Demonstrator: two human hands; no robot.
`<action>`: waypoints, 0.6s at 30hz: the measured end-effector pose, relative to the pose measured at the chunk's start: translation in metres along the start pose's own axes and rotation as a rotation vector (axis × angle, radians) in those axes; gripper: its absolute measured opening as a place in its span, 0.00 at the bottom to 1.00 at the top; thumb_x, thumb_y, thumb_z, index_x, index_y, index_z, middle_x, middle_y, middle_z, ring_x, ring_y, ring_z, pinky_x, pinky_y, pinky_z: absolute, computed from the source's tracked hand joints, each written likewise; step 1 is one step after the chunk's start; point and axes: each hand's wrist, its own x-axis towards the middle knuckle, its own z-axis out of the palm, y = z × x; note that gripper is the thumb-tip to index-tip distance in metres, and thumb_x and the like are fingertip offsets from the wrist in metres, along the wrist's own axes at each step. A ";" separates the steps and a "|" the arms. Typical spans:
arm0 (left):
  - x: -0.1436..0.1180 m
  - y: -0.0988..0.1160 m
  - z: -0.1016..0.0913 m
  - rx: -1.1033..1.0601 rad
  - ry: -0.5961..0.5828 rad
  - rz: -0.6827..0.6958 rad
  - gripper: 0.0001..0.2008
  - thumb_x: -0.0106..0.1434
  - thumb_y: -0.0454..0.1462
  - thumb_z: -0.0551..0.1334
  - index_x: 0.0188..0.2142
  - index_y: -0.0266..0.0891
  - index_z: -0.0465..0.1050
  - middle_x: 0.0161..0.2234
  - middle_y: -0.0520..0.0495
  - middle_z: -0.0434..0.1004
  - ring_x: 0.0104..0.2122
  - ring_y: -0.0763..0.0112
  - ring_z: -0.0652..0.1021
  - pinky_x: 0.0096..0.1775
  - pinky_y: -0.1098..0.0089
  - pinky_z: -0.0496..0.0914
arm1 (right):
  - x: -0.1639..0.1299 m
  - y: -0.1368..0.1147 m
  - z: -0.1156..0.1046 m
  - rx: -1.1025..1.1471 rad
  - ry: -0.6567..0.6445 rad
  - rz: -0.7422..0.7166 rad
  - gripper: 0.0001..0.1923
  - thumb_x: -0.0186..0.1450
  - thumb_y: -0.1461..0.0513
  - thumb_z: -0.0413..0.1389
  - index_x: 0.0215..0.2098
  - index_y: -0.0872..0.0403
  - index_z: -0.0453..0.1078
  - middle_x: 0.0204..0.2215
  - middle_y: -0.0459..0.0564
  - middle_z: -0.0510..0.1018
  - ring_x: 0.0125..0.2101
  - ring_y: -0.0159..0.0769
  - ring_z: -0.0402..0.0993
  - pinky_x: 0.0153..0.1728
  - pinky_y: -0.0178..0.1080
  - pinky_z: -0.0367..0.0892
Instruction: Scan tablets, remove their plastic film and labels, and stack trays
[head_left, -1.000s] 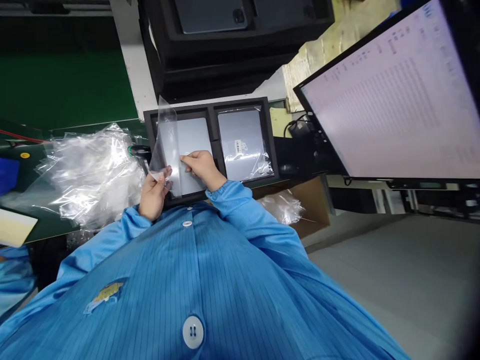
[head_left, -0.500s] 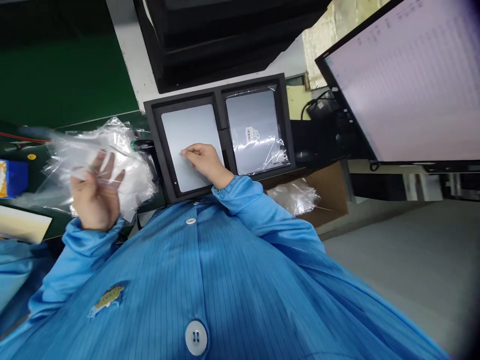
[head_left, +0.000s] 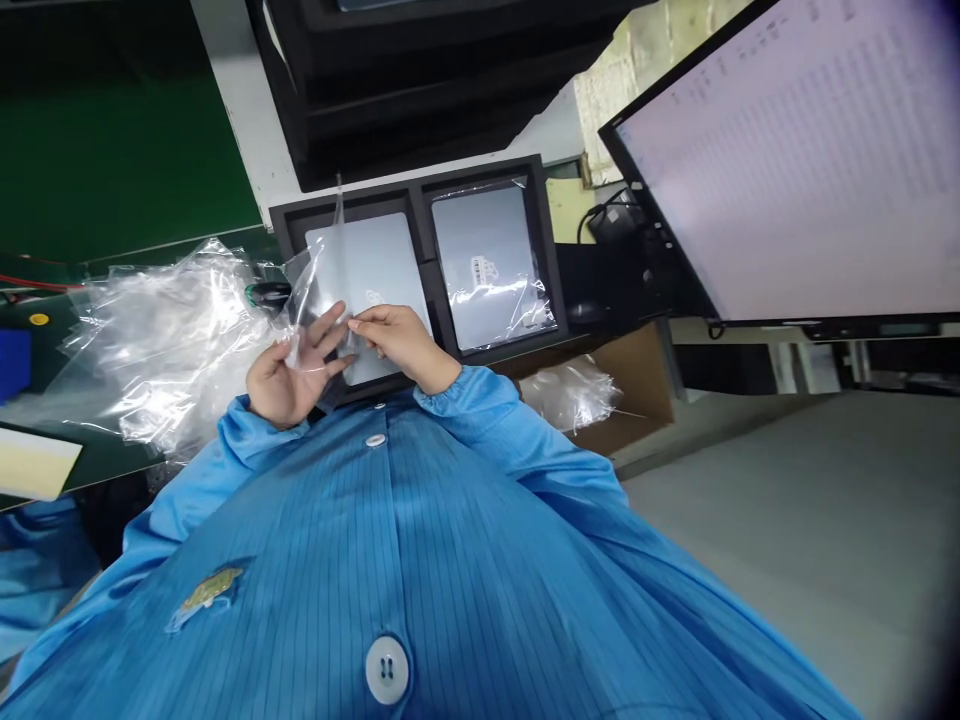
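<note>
My right hand (head_left: 401, 340) pinches the clear film (head_left: 319, 300) over the left tablet (head_left: 371, 285) at frame center, left hand (head_left: 289, 375) splayed open under it w/ no real hold, so the film could slip & re-stick, or drag the tablet askew in the tray (head_left: 420, 200).

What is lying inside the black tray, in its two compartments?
In the black tray, the left compartment holds a bare grey tablet, partly hidden by clear film. The right holds a bagged tablet.

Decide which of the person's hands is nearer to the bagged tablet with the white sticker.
The right hand: it rests on the bare tablet just left of the bagged tablet. The left hand is farther left, by the tray's edge.
</note>
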 end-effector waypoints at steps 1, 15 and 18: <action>0.000 -0.001 0.000 0.013 0.001 -0.011 0.13 0.65 0.48 0.64 0.36 0.42 0.78 0.68 0.45 0.70 0.71 0.42 0.64 0.57 0.46 0.77 | -0.001 0.001 -0.001 -0.023 0.005 0.015 0.12 0.64 0.55 0.67 0.34 0.56 0.80 0.19 0.40 0.73 0.17 0.26 0.62 0.20 0.31 0.58; 0.004 -0.035 0.018 0.152 0.079 -0.005 0.21 0.58 0.47 0.70 0.47 0.37 0.82 0.67 0.35 0.70 0.69 0.39 0.67 0.61 0.49 0.72 | 0.001 0.009 -0.006 -0.352 0.150 -0.014 0.06 0.57 0.64 0.61 0.23 0.54 0.76 0.19 0.45 0.78 0.24 0.36 0.78 0.29 0.33 0.69; 0.001 -0.025 0.015 0.158 0.110 0.018 0.22 0.59 0.47 0.69 0.49 0.38 0.80 0.67 0.37 0.70 0.68 0.42 0.68 0.60 0.51 0.73 | 0.003 0.008 -0.011 -0.369 0.157 -0.003 0.06 0.56 0.65 0.61 0.21 0.54 0.75 0.17 0.45 0.77 0.24 0.37 0.78 0.29 0.34 0.70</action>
